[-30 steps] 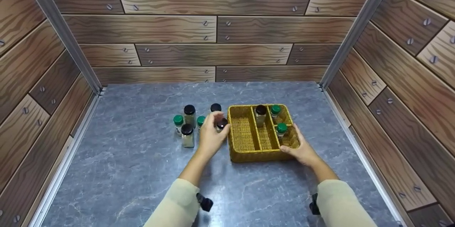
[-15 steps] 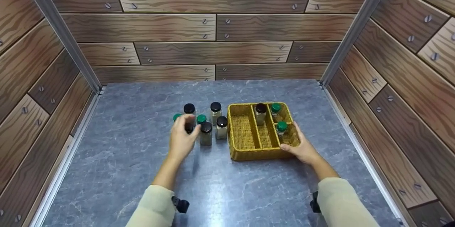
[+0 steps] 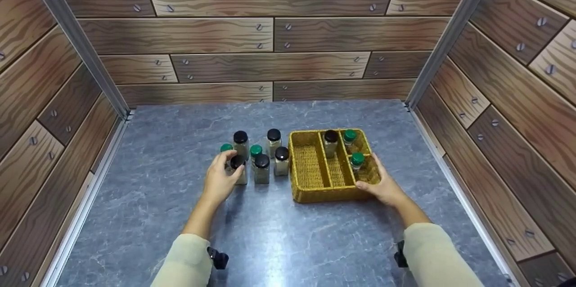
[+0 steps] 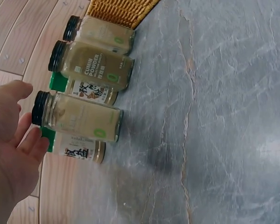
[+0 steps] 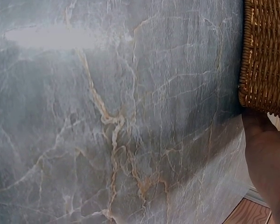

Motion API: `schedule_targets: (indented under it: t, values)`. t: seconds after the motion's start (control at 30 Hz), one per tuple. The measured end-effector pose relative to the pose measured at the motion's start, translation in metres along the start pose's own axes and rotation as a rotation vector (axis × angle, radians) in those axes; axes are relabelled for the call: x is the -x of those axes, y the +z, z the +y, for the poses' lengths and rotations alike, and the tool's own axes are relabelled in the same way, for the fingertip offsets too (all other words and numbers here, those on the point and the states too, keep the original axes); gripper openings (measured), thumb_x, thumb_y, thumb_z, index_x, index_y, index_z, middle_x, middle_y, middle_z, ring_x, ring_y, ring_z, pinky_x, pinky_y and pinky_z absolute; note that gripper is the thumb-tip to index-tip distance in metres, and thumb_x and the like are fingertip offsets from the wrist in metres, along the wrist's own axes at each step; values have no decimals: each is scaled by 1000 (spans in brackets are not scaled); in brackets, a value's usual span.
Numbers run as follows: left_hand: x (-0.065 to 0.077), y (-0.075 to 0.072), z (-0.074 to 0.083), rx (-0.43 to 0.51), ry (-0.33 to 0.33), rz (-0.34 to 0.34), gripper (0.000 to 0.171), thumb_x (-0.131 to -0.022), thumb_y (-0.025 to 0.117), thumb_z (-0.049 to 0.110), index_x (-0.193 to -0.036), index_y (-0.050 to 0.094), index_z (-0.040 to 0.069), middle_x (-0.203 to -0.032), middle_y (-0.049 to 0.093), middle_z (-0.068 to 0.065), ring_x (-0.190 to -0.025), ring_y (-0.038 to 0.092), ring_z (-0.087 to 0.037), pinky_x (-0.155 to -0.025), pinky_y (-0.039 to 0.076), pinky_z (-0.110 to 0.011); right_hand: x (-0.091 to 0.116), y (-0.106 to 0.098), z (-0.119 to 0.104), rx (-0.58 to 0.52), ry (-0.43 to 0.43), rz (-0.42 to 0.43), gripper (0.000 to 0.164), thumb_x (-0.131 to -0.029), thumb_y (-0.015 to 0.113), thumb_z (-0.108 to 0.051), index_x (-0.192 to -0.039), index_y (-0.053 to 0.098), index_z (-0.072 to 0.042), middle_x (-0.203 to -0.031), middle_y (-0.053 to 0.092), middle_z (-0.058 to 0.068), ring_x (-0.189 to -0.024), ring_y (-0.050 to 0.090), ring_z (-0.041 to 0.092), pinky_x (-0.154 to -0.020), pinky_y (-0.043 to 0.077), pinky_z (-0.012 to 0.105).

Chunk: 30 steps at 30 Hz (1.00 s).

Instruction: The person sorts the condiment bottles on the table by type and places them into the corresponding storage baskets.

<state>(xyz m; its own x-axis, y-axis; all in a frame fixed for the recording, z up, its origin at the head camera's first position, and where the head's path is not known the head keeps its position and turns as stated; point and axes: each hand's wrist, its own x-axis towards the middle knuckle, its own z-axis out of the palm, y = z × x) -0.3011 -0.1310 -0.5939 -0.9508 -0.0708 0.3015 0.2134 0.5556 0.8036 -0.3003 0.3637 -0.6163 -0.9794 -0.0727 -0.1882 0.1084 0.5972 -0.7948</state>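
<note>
In the head view my left hand (image 3: 220, 180) is at the front-left black-capped spice jar (image 3: 238, 172), thumb and fingers spread on either side of its cap. In the left wrist view a gap shows between my thumb and that cap (image 4: 39, 108). Behind it stands a green-capped jar (image 4: 77, 145), partly covered by my fingers in the head view. My right hand (image 3: 388, 189) holds the front right corner of a woven divided basket (image 3: 330, 195), thumb at the front rim and fingers along the right side. The right wrist view shows this hand low against the wicker wall (image 5: 268, 60).
More jars stand upright between my left hand and the basket: a cumin powder jar (image 3: 261, 171), a green-capped jar (image 3: 255, 150) and several black-capped ones. Inside the basket are a black-capped jar (image 3: 330, 144) and two green-capped jars (image 3: 357, 161). Wood-patterned walls (image 3: 270, 35) enclose the table.
My left hand has moved left from beside the basket to the front-left jar, uncovering the jars nearer the basket. My right hand and the basket have stayed in place.
</note>
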Motion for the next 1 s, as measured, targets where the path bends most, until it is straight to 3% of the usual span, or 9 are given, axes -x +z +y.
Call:
schedule_targets:
  t: [0.13, 0.37, 0.63, 1.0]
  values:
    - [-2, -2, -1, -24, -19, -61, 50, -98, 80, 14, -145, 63, 5, -141, 67, -18, -126, 66, -37, -106, 55, -52, 0, 0, -2, -2, -1, 2, 129, -91, 87, -48, -175, -9, -32, -178, 6, 35, -160, 19, 63, -130, 15, 77]
    - [-7, -6, -2, -102, -3, -121, 47, -97, 80, 10, -142, 65, 2, -135, 70, -22, -110, 70, -34, -99, 58, -51, 1, 0, -5, 21, -33, 4, 128, -91, 89, -44, -176, -5, -24, -177, 9, 38, -160, 19, 63, -130, 16, 77]
    - [-13, -10, -3, -163, 25, -188, 47, -97, 80, 8, -142, 66, 1, -134, 72, -23, -115, 73, -37, -102, 61, -53, -1, -5, -9, 15, -50, 15, 131, -87, 93, -37, -175, -1, -12, -172, 21, 41, -157, 29, 63, -131, 21, 74]
    - [-19, -16, -2, -192, 5, -255, 52, -96, 83, 14, -143, 65, 2, -133, 70, -22, -117, 72, -37, -104, 60, -52, -6, -4, -13, -60, -95, -42, 133, -87, 92, -26, -174, -7, -10, -176, 5, 40, -163, 13, 60, -134, 12, 71]
